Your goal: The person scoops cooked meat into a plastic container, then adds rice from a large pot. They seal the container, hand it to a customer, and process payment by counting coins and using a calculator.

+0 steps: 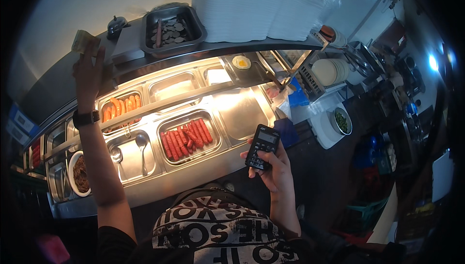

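My left hand (88,68) reaches up to the shelf at the far left, its fingers stretched and apart. Its fingertips overlap a small yellowish, bundle-like thing (83,40); what it is and whether it is gripped do not show clearly. A dark watch (86,118) is strapped round that wrist. My right hand (275,169) holds a black calculator (262,147) upright in front of me, keys and screen facing me, with the thumb over the keys. Red sausages (186,139) lie in a metal tray left of the calculator.
The steel shelf carries a bell (116,26), a pan of coins (196,28) and stacked white foam boxes (237,10). Below are orange sausages (123,107), ladles (143,155) and a dish of dark shredded food (79,173). Plates (325,72) and a bowl of chopped greens (342,121) stand right.
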A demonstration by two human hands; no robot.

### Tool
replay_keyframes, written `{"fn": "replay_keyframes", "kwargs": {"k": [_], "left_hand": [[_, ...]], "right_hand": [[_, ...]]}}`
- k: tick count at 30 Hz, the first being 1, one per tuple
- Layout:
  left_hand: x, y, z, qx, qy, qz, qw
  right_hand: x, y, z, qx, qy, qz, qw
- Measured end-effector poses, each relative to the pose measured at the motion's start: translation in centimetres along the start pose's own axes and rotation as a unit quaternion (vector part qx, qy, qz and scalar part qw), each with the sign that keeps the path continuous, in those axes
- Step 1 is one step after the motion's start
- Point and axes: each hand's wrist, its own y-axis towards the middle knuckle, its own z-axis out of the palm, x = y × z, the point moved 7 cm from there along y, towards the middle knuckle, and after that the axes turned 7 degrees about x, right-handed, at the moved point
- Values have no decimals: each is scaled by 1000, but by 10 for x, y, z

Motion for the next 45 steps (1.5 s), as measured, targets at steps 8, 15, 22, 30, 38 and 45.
{"fn": "replay_keyframes", "kwargs": {"k": [8, 15, 22, 30, 38, 45], "left_hand": [[4, 2, 0, -11, -26, 31, 999], [-3, 1, -2, 14, -47, 9, 999], [7, 3, 4, 31, -30, -6, 999], [5, 1, 5, 28, -9, -18, 999], [7, 1, 5, 20, 8, -16, 1000], [10, 1, 8, 14, 18, -28, 999]], "right_hand": [[2, 2, 12, 40, -13, 11, 999], [0, 2, 31, 144, 116, 54, 981], [0, 6, 36, 114, -23, 3, 993], [-4, 6, 29, 70, -126, -32, 989], [-9, 6, 24, 74, -79, 19, 994], [-3, 1, 40, 161, 201, 72, 964]]}}
